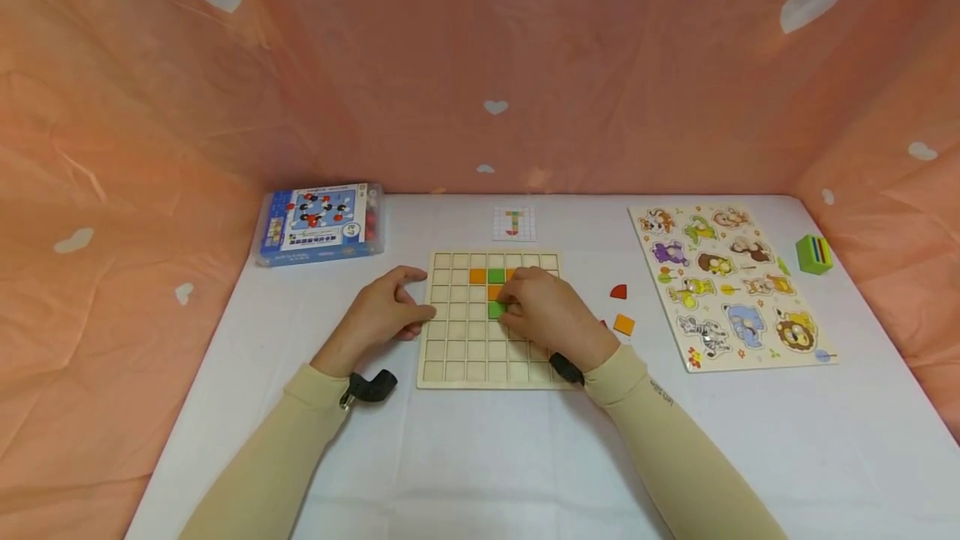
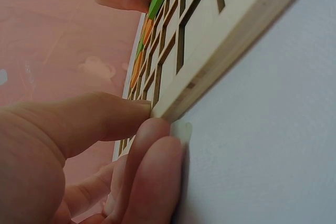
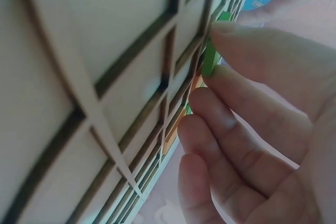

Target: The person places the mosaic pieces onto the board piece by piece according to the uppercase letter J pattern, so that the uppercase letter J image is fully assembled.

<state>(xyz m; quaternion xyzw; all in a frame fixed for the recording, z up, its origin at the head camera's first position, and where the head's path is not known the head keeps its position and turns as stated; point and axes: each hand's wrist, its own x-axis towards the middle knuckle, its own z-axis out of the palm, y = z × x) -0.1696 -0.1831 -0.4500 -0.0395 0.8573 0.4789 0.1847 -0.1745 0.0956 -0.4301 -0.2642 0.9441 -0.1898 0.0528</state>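
Observation:
A square wooden grid board [image 1: 453,350] lies flat on the table. The right hand [image 1: 551,315] pinches a green square tile [image 3: 210,56] between thumb and index finger, tilted over a cell; its other fingers are curled beside it. Above this tile in the head view sit an orange tile [image 1: 495,292], a green tile [image 1: 497,275] and another orange tile [image 1: 477,276]; one more orange tile [image 1: 511,273] is partly hidden by the right hand. At the board's left edge, the left hand [image 1: 381,307] grips the rim, thumb on top and fingertips against the side [image 2: 152,166].
Right of the board lie a red quarter-round piece [image 1: 618,292] and an orange square [image 1: 623,324]. A pattern card [image 1: 525,233] stands behind it. Farther out are an animal puzzle board [image 1: 716,269], a green block [image 1: 813,257] and a boxed molecule set [image 1: 318,252].

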